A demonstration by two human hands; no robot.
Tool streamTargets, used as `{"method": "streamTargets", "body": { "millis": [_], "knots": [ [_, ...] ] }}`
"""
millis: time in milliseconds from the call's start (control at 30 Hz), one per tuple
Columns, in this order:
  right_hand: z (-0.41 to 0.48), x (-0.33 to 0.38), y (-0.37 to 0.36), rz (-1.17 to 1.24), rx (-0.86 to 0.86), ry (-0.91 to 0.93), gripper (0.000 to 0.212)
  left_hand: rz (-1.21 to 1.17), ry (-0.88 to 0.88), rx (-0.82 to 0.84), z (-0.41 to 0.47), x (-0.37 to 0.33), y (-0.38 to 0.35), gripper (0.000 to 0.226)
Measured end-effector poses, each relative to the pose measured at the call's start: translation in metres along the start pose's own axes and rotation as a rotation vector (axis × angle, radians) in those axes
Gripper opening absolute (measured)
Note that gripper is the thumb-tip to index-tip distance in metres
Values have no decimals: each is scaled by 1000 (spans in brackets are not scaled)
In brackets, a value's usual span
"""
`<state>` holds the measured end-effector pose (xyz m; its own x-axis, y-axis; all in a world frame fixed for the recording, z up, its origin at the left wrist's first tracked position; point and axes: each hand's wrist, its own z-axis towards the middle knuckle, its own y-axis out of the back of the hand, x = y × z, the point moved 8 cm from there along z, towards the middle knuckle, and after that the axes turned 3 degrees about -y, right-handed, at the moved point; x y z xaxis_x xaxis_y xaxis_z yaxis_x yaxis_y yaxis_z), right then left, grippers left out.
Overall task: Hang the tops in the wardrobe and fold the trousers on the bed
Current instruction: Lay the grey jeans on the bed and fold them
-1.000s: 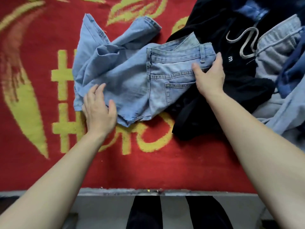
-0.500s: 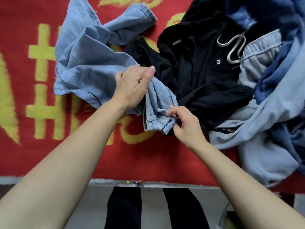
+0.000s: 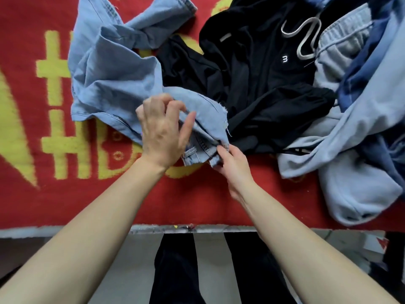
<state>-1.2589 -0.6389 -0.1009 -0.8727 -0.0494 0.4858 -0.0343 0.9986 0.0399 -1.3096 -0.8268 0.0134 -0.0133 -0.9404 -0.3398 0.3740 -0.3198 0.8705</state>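
- Light-blue jeans crumpled on the red-and-yellow bed cover, waistband end at the near edge.
- Left hand grip clenched on denim folds.
- Right hand grip pinching the waistband corner.
- Black hoodie just beside, grey-blue garments at right.

Small white mark reading "3" on the chest of the black hooded top. Large yellow woven characters on the red blanket, partly covered by clothing; they cannot be read with certainty.
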Motion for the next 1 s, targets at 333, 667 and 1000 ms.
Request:
{"method": "streamTargets", "body": {
  "millis": [333,667,1000],
  "knots": [
    [-3,17,21,-213,15,90,27,-7,-142,341,-62,-2,-10,18],
    [-114,142,44,89,-149,49,22,-311,864,-4,5,66,146,31],
    [-343,361,-49,169,171,532,22,-539,973,-344,139,100,415,42]
  ]
}}
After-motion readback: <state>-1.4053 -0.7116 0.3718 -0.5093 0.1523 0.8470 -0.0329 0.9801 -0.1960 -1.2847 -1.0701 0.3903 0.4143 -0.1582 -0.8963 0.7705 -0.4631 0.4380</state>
